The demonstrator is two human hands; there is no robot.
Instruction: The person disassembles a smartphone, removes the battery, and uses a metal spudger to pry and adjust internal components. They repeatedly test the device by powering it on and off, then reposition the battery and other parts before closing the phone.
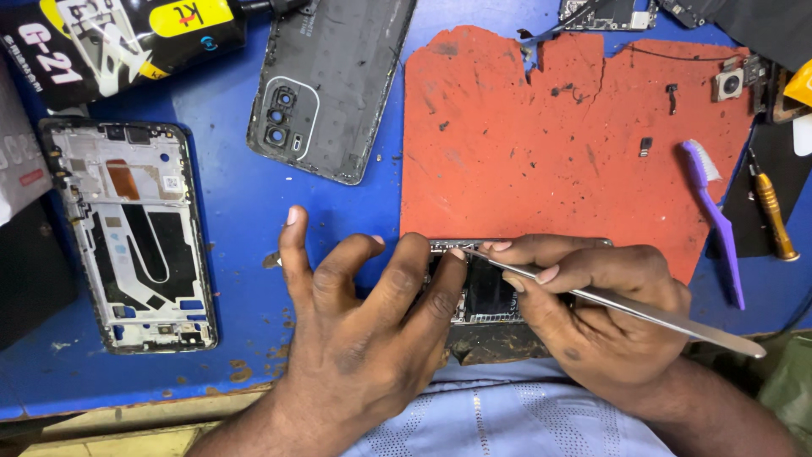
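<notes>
On the blue tabletop [228, 169], a stripped phone frame [131, 233] lies far left, a dark back cover [326, 80] beyond. The left hand [355, 330], fingers spread, presses down on an opened phone board [486, 292] at the red mat's [541, 144] near edge. The right hand [592, 313] pinches metal tweezers [617, 300], tip on the board. A slip could likely scratch components; a purple toothbrush [715, 216] lies right.

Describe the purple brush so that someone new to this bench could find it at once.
Start at the big torn red mat on the blue table. Follow its right edge down to the purple toothbrush, lying lengthwise, bristles at the far end. The yellow-handled screwdriver lies just to its right; only the brush is purple and bristled.
</notes>
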